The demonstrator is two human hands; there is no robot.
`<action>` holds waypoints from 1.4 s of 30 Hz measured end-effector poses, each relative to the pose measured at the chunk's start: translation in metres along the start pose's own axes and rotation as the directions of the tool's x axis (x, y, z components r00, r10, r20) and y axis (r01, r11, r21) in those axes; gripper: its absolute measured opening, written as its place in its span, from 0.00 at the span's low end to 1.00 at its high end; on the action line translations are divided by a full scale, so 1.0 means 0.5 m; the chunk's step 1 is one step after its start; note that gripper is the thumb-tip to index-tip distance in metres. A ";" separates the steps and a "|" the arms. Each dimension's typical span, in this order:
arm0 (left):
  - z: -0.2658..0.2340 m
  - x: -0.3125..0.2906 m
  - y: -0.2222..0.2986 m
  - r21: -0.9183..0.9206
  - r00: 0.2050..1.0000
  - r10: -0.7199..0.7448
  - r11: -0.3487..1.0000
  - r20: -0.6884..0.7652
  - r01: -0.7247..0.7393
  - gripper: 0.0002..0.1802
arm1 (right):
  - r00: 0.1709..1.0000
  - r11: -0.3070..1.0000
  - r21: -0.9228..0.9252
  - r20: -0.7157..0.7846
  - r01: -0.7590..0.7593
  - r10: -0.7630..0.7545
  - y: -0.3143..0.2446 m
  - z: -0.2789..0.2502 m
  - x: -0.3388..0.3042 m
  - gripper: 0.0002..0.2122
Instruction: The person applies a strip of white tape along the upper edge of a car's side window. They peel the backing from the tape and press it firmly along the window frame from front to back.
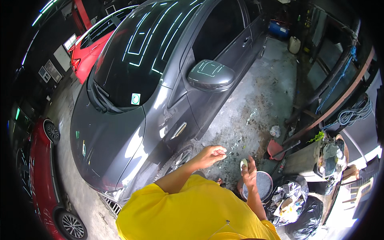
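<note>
My right hand [249, 173] has a pale pad [244, 163] closed between thumb and fingers, near the bucket [241, 188]; I can't tell what it's made of. My left hand [210, 156] is half open by the car [166, 86], with nothing visible in it. If my one-handed hold slackens, the pad could drop onto the stained floor [256, 112], and any grit it picked up might scratch the paint
</note>
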State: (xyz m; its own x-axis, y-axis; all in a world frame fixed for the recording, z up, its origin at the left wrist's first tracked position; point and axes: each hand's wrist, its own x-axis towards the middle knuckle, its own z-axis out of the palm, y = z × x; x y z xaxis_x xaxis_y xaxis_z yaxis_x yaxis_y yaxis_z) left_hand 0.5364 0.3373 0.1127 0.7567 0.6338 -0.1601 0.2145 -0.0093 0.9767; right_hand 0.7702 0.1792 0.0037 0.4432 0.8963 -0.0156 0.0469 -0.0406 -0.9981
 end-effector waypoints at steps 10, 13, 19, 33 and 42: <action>0.069 0.171 -0.002 0.149 0.997 0.060 0.987 0.055 -0.068 0.30 | 0.997 0.997 -0.067 0.079 0.027 -0.022 -0.121 -0.041 0.107 0.30; 0.060 0.235 -0.011 0.185 0.985 0.090 0.976 0.150 -0.117 0.27 | 0.994 0.996 -0.091 0.112 0.004 0.006 -0.121 -0.034 0.144 0.29; 0.016 0.368 0.005 0.151 0.961 0.014 0.987 0.276 -0.058 0.25 | 0.989 0.985 -0.173 0.141 -0.012 0.037 -0.120 -0.039 0.279 0.28; -0.161 0.513 0.250 0.115 0.832 0.501 0.865 -0.238 -0.488 0.28 | 0.869 0.905 -0.047 0.304 0.422 -0.390 -0.387 -0.083 0.753 0.36; -0.219 0.498 0.279 0.060 0.688 0.411 0.879 -0.598 -0.473 0.20 | 0.642 0.740 0.150 0.406 0.656 -0.651 -0.477 0.040 0.947 0.40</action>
State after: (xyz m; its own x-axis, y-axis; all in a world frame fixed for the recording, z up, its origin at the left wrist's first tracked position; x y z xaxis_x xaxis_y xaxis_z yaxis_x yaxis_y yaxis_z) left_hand 0.6870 0.5784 0.2246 0.2399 0.8948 0.3766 -0.1323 -0.3542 0.9258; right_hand 0.9509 0.6222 0.2330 -0.1091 0.7807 0.6153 0.1915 0.6239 -0.7577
